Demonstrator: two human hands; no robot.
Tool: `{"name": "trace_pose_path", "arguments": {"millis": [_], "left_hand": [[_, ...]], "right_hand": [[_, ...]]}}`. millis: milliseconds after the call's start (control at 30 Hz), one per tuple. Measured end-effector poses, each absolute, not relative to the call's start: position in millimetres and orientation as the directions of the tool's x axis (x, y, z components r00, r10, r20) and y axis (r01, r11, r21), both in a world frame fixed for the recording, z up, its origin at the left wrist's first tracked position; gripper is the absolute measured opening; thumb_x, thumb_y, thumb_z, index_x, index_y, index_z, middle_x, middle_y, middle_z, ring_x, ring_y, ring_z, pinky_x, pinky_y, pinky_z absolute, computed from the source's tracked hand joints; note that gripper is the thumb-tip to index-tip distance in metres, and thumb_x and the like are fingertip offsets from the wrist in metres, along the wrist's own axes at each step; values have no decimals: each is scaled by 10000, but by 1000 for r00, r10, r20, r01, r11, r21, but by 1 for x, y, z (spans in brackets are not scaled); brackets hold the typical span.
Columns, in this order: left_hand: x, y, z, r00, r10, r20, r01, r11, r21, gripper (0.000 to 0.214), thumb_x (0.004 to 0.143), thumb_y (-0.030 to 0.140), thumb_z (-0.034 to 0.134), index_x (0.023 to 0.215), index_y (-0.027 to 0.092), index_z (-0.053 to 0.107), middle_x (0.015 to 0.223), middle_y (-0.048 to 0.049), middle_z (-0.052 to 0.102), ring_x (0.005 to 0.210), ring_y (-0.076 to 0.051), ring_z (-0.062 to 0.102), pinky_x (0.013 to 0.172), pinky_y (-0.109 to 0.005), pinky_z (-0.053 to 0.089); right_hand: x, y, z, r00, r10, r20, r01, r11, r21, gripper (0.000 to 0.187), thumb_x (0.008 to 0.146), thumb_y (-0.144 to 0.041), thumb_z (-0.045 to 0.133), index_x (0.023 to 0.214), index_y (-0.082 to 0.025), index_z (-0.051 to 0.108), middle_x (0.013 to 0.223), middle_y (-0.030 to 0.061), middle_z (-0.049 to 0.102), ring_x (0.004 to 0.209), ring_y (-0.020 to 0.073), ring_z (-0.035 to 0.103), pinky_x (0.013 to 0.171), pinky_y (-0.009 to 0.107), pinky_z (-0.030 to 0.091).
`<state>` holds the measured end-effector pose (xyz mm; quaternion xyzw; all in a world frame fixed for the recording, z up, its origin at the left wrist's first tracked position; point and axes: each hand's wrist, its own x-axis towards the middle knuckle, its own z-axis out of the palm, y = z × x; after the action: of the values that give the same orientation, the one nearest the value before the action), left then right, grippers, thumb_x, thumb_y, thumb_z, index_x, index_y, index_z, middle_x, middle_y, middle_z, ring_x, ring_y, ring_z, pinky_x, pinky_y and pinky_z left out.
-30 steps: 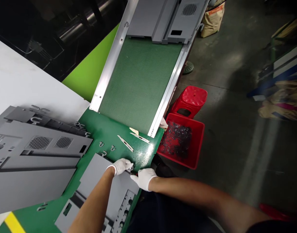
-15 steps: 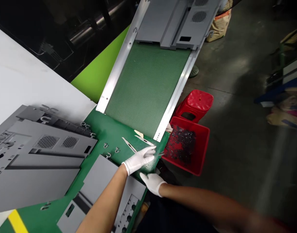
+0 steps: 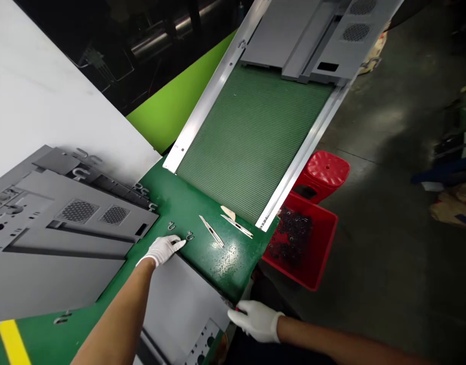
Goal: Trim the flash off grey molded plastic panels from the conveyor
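My left hand (image 3: 162,251), in a white glove, rests on the green table (image 3: 179,208) just beside a small metal hook (image 3: 172,226) and a second hook (image 3: 189,235). Two slim utility knives (image 3: 212,231) lie farther along the table, near a cream scrap (image 3: 228,213). My right hand (image 3: 257,320), also gloved, sits below the table's near edge. A small red-marked tool (image 3: 236,308) shows at its fingertips, mostly hidden. A grey metal panel (image 3: 179,299) lies under my left forearm.
A large vented grey panel (image 3: 76,218) lies at left. A ribbed green mat (image 3: 251,147) between aluminium rails runs away ahead. A red crate (image 3: 320,243) of dark metal bits and a red stool (image 3: 324,172) stand on the concrete floor (image 3: 388,203) at right.
My hands have moved apart: the left went left toward the hooks, and the right dropped toward the near edge. The whole view has shifted as my head moved.
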<state>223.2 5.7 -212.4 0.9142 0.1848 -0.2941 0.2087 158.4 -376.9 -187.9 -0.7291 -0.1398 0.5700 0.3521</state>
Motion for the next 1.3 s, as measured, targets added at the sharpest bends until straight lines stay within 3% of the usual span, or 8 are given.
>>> {"name": "trace_pose_path", "arguments": {"millis": [100,233,433,800,1033,1300], "left_hand": [[222,-5,-216,733,180,-656,499,-797,340,543,730,740,536,748,220,687,666,5,587,692,-169,531,696,-258,406],[218,-19,-224,683,166,-711,570,-730,377,547,674,734,593,659,191,660,594,14,535,609,-152,448,613,-265,367],[219,-17,-229,663,117,-739,642,-597,481,536,678,700,631,662,168,688,636,-18,637,607,-154,479,634,-276,399],[222,-13,-227,641,94,-762,676,-538,503,471,675,641,671,673,173,726,685,-38,709,659,-179,563,681,-276,438],[220,-12,-226,647,104,-756,679,-530,508,459,686,627,682,693,171,730,721,-45,728,680,-182,586,694,-274,451],[218,-13,-228,647,129,-751,683,-535,497,470,682,645,678,710,179,736,742,-45,736,710,-190,616,707,-274,461]], "right_hand": [[178,-345,-187,371,661,-653,-144,-653,-743,610,893,-725,333,906,-212,663,847,55,701,791,188,617,708,275,430],[201,-289,-200,399,614,-681,-60,-724,-687,693,873,-761,277,1002,-205,671,1014,137,718,938,277,661,803,362,461],[209,-224,-216,422,575,-701,27,-781,-624,724,890,-712,263,1090,-144,665,1101,218,696,1031,357,661,843,451,490],[198,-210,-219,487,517,-704,83,-830,-552,695,926,-679,217,1055,-156,657,1034,172,715,972,328,685,816,441,517],[200,-206,-220,482,517,-707,79,-830,-552,717,918,-696,231,1065,-138,655,1071,193,706,1008,303,676,833,395,505],[202,-206,-221,516,549,-658,140,-811,-567,696,918,-702,219,1034,-170,653,981,169,725,940,319,692,813,450,508]]}}
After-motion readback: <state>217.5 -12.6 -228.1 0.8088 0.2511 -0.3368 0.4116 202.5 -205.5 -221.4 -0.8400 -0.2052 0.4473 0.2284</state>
